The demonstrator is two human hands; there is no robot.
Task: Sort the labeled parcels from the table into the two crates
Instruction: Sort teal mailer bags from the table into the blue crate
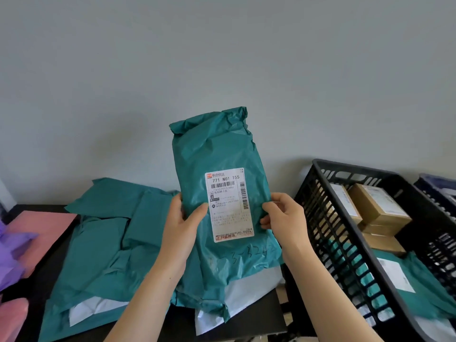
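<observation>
Now left hand, right hand grip one parcel — maybe three boxes crated.

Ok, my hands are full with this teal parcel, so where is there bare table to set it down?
Little: a dark strip of table between the pink parcel and the teal pile, and a small patch at the near edge beside the black crate. The pile fills the middle, below the held parcel.

Plain pale grey wall behind a dark tabletop.
</observation>
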